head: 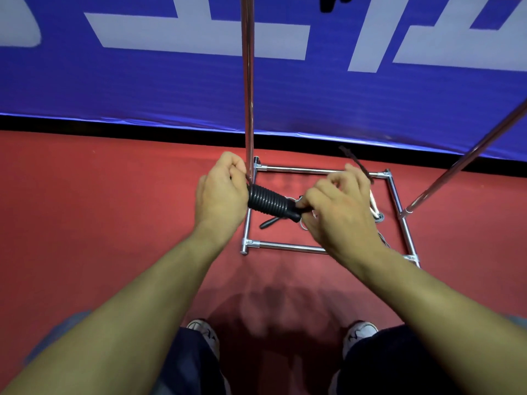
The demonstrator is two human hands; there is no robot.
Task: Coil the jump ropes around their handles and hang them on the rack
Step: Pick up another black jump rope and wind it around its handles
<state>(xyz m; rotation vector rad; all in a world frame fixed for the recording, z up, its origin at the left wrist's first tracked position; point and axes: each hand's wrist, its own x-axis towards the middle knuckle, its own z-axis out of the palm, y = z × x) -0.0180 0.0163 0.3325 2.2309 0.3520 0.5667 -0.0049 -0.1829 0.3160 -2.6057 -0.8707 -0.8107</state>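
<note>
left hand (221, 192) gripped one end of the black coiled jump rope (269, 203); right hand (336, 206) pinched the other end, loose cord (356, 162) blurred, possibly between its fingers. bundle held above rack base (288, 247), left rail.

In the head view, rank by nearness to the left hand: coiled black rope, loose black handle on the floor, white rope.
From the left hand:
1. Coiled black rope, gripped, at its right.
2. Loose black handle, on the floor inside the rack base.
3. White rope, far right.
</note>
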